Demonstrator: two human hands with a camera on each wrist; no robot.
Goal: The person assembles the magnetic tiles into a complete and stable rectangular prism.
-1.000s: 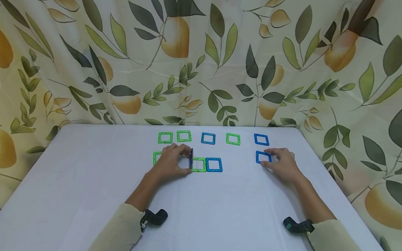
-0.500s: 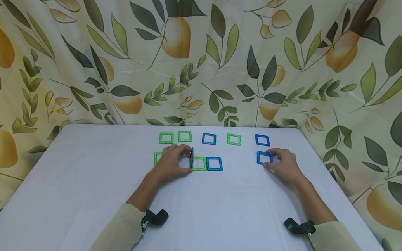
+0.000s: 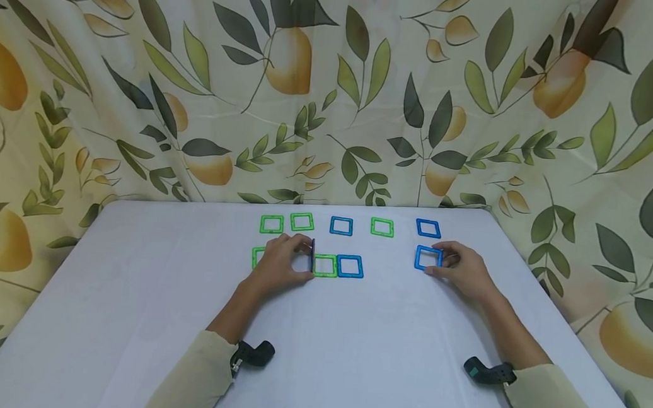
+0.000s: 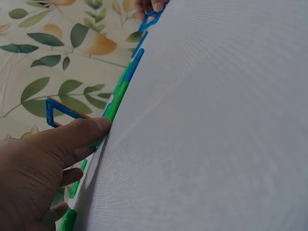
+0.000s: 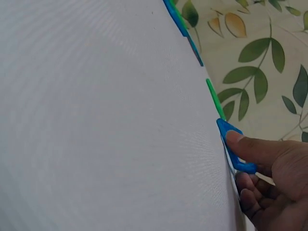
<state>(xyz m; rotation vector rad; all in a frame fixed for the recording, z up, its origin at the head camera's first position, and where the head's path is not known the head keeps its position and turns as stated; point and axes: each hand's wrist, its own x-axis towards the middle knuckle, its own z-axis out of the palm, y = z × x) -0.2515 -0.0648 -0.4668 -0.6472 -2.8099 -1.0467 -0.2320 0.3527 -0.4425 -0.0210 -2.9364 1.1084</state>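
Note:
My left hand (image 3: 281,261) pinches a blue magnetic square tile (image 3: 312,257) that stands upright, edge-on to the head camera, at the left side of a flat green square tile (image 3: 324,275). In the left wrist view this upright tile (image 4: 49,113) shows an orange edge. A flat blue tile (image 3: 350,276) adjoins the green one on its right. Another green tile (image 3: 254,258) is partly hidden behind the left hand. Over on the right, my right hand (image 3: 464,269) pinches a blue square tile (image 3: 417,257) between thumb and fingers; it is tilted in the right wrist view.
Along the back of the white-covered table (image 3: 362,345) lie several flat square tiles: green ones (image 3: 271,232) to the left, a blue one (image 3: 341,233) in the middle, a green one (image 3: 382,235) beside it and a blue one (image 3: 428,236) at right. A patterned curtain (image 3: 357,168) hangs behind.
The blue tile in my right hand has tipped up slightly from the table. My left hand and its upright tile have stayed in place.

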